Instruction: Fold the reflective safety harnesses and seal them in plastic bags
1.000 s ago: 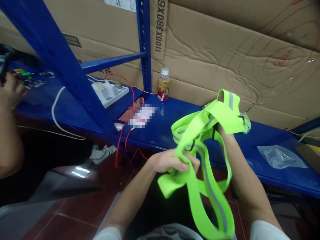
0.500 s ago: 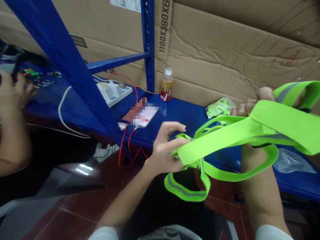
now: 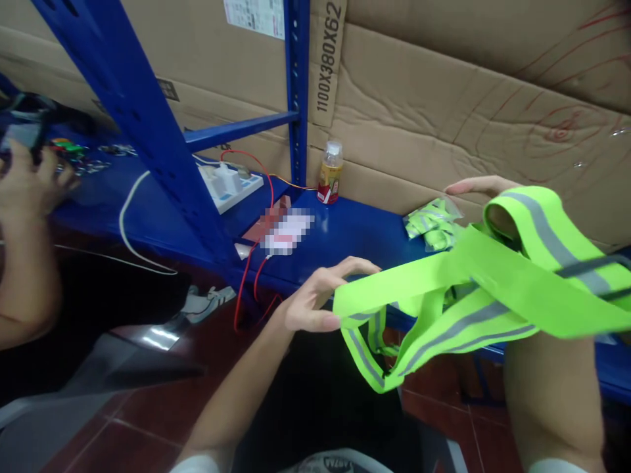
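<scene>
A neon-green reflective strap vest [image 3: 444,328] with grey stripes is stretched between my two hands above the bench's front edge. My left hand [image 3: 320,295] holds its left end, thumb in front and fingers reaching behind the band. My right hand [image 3: 480,187] is on the vest's right part, largely covered by the bands; one outstretched finger shows above them. A black slider or edge crosses the band at the far right. Behind the vest lies a clear bag of folded green reflective straps [image 3: 434,223] on the blue bench [image 3: 355,230].
A bottle [image 3: 330,174] stands against the cardboard wall. Left of it are a power strip [image 3: 234,190], a blurred phone [image 3: 288,230] and a red cable [image 3: 239,289]. A blue post [image 3: 133,112] separates off another person's hand [image 3: 34,177] near small colourful items.
The vest has shifted right and opened out, its lower loops pulled into a longer band. My right hand has moved behind it, and my left hand has re-gripped the end.
</scene>
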A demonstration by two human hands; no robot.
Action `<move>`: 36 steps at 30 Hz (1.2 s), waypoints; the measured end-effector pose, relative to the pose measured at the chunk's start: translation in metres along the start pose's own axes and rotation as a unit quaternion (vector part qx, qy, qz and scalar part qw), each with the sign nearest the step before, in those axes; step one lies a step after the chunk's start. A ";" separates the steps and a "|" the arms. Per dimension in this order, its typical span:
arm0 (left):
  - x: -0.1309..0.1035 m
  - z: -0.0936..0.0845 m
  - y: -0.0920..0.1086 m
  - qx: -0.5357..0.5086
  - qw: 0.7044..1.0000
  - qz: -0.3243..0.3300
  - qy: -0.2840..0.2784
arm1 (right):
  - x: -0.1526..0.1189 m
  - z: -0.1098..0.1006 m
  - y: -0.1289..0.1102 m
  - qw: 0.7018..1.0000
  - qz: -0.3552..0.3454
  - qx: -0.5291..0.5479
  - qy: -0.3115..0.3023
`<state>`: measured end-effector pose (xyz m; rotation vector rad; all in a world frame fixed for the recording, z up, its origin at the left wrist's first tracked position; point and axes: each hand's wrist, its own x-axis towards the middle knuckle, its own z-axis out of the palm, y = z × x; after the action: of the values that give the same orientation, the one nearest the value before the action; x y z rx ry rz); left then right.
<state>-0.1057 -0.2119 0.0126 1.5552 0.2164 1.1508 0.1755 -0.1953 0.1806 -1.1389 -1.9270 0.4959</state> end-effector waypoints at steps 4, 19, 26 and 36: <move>0.007 -0.001 -0.008 0.055 0.998 -0.015 0.033 | -0.031 0.001 -0.026 0.997 0.052 -0.006 -0.052; 0.031 0.046 0.077 0.169 0.976 0.002 0.138 | -0.040 0.031 -0.028 0.946 -0.068 -0.317 0.013; 0.034 0.028 0.111 0.405 0.898 0.127 0.118 | -0.048 0.013 -0.033 0.952 -0.088 -0.294 -0.007; 0.071 -0.016 0.132 0.298 0.948 0.067 0.088 | -0.055 -0.025 -0.018 0.958 -0.092 -0.214 -0.165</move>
<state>-0.1383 -0.2003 0.1598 2.0147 0.6325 1.4143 0.1999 -0.2534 0.1827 -1.1765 -2.4905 0.1743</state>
